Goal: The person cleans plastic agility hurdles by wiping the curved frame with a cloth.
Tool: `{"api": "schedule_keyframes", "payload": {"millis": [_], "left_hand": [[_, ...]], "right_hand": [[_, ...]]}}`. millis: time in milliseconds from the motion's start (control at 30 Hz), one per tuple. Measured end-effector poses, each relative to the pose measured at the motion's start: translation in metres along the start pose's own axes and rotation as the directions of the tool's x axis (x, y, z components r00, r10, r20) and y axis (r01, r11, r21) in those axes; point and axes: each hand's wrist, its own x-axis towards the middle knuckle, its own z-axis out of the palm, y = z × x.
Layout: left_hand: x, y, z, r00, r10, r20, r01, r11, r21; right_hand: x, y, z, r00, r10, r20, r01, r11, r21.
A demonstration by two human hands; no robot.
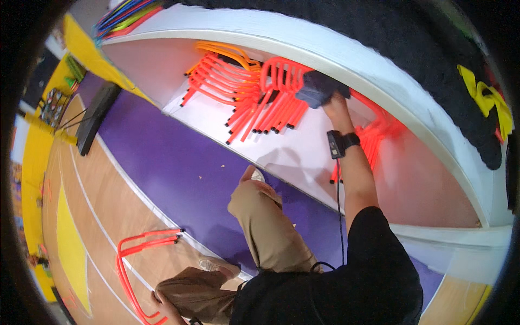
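Observation:
My right hand [336, 106] reaches into a low white shelf compartment [280, 156], gripping a bunched dark cloth item [319, 87]. Stacked red tubular mini hurdles [284, 109] with black end caps lie just beyond and left of that hand. More red hurdles [371, 140], partly hidden by my forearm, rest to its right. Low beside my bent knee, my left hand [168, 310] is closed at the lower ends of a few red hurdles [126, 272]. Those ends disappear at the hand, and its fingers are only partly visible.
Orange hurdles [227, 50] sit behind the red stack. A thick white shelf edge [260, 36] curves above my right hand. Black fabric [365, 24] and a yellow cloth [485, 93] lie on top. A black padded object [97, 118] stands on the purple floor [162, 150].

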Motion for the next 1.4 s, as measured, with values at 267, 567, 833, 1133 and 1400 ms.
{"api": "schedule_keyframes", "payload": {"millis": [267, 567, 833, 1133, 1400], "left_hand": [[0.006, 0.027, 0.047, 0.997, -0.057, 0.057, 0.066, 0.982, -0.176], [-0.024, 0.018, -0.007, 0.978, -0.206, -0.027, 0.199, 0.968, -0.153], [-0.016, 0.050, -0.007, 0.981, -0.131, -0.143, 0.123, 0.990, -0.063], [-0.028, 0.070, -0.008, 0.972, -0.139, -0.188, 0.127, 0.989, -0.075], [0.053, -0.039, -0.029, 0.953, -0.089, -0.290, 0.051, 0.990, -0.135]], "right_hand": [[0.074, -0.031, -0.156, 0.853, -0.435, 0.288, 0.411, 0.221, -0.884], [-0.021, 0.024, -0.075, 0.987, 0.136, -0.082, -0.158, 0.890, -0.427], [-0.166, 0.020, 0.049, 0.878, 0.428, -0.215, -0.479, 0.766, -0.429], [-0.232, 0.010, 0.111, 0.961, 0.276, -0.017, -0.201, 0.655, -0.729], [-0.275, 0.059, 0.179, 0.919, 0.324, 0.223, 0.019, 0.531, -0.847]]}}
